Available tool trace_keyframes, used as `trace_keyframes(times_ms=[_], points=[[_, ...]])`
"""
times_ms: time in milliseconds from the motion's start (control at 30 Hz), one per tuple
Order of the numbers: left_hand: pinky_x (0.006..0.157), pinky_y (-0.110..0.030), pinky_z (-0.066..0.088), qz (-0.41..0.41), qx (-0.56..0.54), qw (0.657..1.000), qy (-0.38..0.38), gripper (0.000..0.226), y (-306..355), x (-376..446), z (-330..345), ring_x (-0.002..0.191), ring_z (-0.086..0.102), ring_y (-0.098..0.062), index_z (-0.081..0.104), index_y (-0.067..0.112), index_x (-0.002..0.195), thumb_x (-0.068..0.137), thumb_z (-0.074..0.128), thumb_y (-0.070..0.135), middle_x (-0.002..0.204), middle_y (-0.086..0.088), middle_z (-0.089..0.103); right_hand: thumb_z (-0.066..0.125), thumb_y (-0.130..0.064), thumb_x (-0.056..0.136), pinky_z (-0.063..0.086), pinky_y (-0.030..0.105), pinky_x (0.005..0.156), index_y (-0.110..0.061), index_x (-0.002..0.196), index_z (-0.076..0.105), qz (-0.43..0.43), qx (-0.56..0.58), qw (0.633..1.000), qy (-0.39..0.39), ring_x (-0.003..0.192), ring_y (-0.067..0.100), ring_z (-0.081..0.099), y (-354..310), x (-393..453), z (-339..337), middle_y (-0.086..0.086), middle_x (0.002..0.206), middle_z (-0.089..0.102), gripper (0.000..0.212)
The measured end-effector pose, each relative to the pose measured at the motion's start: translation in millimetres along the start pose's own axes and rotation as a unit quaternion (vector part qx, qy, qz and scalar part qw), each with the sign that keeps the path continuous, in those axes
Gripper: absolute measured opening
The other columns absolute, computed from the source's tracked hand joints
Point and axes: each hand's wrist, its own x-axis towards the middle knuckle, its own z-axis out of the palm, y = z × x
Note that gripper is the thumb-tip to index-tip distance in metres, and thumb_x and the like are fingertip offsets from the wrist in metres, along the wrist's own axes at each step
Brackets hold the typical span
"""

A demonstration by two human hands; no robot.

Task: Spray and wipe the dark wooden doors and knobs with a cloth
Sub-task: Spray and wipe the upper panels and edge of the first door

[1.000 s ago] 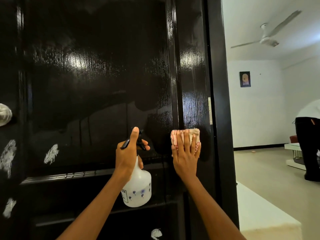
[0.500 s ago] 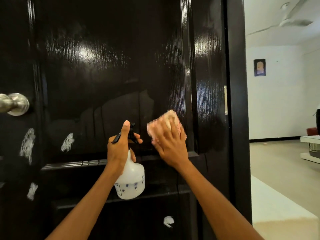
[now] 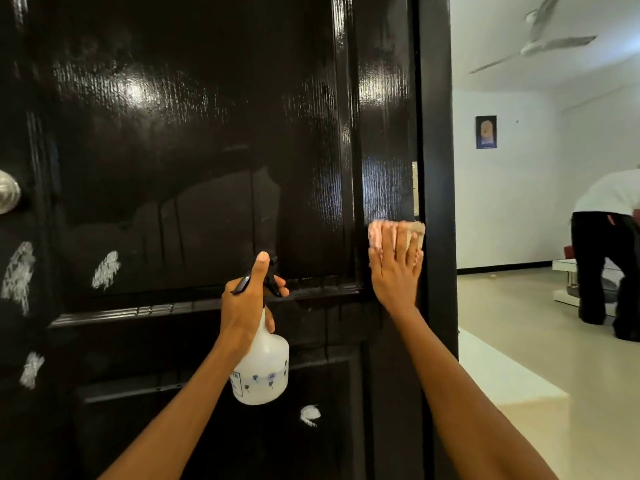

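A glossy dark wooden door [image 3: 194, 140] fills most of the view, wet and streaked in its upper panel. My left hand [image 3: 247, 301] grips the neck of a white spray bottle [image 3: 263, 368], thumb pointing up beside the black trigger. My right hand [image 3: 394, 271] presses a pink and beige cloth [image 3: 398, 232] flat against the door's right stile, fingers straight. A silver knob [image 3: 7, 196] shows at the left edge, partly cut off.
White smudges [image 3: 105, 270] mark the door's left side and lower panel. The black door frame [image 3: 436, 168] stands right of the cloth. Beyond it lies a pale room where a person [image 3: 606, 251] bends over, under a ceiling fan [image 3: 540, 43].
My right hand has slid the cloth rightwards from the middle panel back to the right stile. The left hand and bottle stay in about the same place.
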Motion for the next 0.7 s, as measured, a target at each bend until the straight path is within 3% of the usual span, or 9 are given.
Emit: trace_keyframes(times_ms=[233, 367, 500, 600, 700], points=[[0.040, -0.028, 0.045, 0.016, -0.010, 1.000, -0.011, 0.072, 21.5, 14.4, 44.4, 0.034, 0.049, -0.022, 0.074, 0.000, 0.085, 0.102, 0.045, 0.063, 0.082, -0.011, 0.078, 0.020, -0.060, 0.105, 0.002, 0.057, 0.125, -0.031, 0.160, -0.012, 0.032, 0.044, 0.998, 0.018, 0.155, 0.029, -0.016, -26.8, 92.9, -38.5, 0.003, 0.169, -0.016, 0.070], [0.038, -0.028, 0.044, 0.003, -0.026, 1.000, -0.007, 0.071, 16.2, 12.9, 45.6, 0.033, 0.050, -0.020, 0.074, -0.002, 0.090, 0.101, 0.047, 0.062, 0.084, -0.013, 0.077, 0.025, -0.057, 0.105, 0.017, 0.060, 0.122, -0.030, 0.161, -0.007, 0.044, 0.035, 0.995, 0.080, 0.156, 0.035, 0.000, -4.9, -3.7, 6.3, 0.010, 0.170, 0.001, 0.070], [0.042, -0.030, 0.046, -0.008, -0.006, 1.000, -0.002, 0.072, -6.2, 0.1, 27.5, 0.033, 0.049, -0.022, 0.074, -0.001, 0.086, 0.101, 0.046, 0.063, 0.085, -0.013, 0.078, 0.022, -0.054, 0.106, 0.015, 0.065, 0.120, -0.030, 0.162, -0.001, 0.029, 0.042, 0.998, 0.047, 0.156, 0.036, 0.002, -12.9, -86.6, 42.8, 0.010, 0.169, 0.008, 0.065], [0.044, -0.032, 0.047, -0.006, -0.004, 1.000, 0.003, 0.072, -10.6, -0.3, 15.3, 0.033, 0.048, -0.023, 0.074, -0.002, 0.087, 0.102, 0.045, 0.063, 0.085, -0.013, 0.078, 0.027, -0.051, 0.107, 0.014, 0.065, 0.120, -0.024, 0.162, 0.017, 0.014, 0.013, 0.998, 0.063, 0.156, 0.036, 0.004, -33.8, -45.3, 37.2, 0.008, 0.170, 0.010, 0.063], [0.042, -0.031, 0.046, 0.004, -0.008, 1.000, 0.003, 0.073, -6.0, 5.2, 8.9, 0.034, 0.049, -0.023, 0.074, -0.003, 0.089, 0.102, 0.045, 0.063, 0.084, -0.014, 0.078, 0.029, -0.051, 0.107, 0.006, 0.065, 0.122, -0.025, 0.163, 0.014, 0.009, 0.002, 0.996, 0.089, 0.156, 0.035, -0.002, -58.1, 23.7, 16.7, 0.006, 0.171, 0.004, 0.064]])
